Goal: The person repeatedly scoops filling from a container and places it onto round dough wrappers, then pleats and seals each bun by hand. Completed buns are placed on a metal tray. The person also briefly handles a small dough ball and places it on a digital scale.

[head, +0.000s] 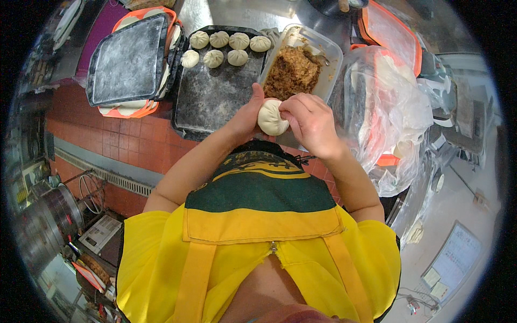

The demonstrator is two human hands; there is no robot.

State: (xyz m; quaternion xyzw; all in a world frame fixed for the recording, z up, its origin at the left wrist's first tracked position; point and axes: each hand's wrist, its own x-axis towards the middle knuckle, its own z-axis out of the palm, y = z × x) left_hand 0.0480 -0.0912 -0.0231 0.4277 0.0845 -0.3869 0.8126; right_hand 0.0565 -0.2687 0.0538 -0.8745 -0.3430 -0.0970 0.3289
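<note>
A pleated dough bun (271, 118) rests in my left hand (247, 115), which cups it from the left and below with the thumb raised. The fingertips of my right hand (313, 121) pinch the pleats on the bun's right side. Just beyond my hands, a clear plastic tub (336, 50) holds brown minced filling (293, 72), with a utensil partly sunk in it. On a floured dark metal tray (214, 99) to the left, several pleated buns (213, 59) sit in two rows at the far end.
Far left, another floured dark tray (127, 60) lies on orange-rimmed trays (133, 111) with dough pieces. On the right, clear plastic sheeting (387, 109) covers dough and orange trays. More orange-rimmed trays (396, 32) are stacked behind it. Red floor tiles (121, 141) show below the work surface.
</note>
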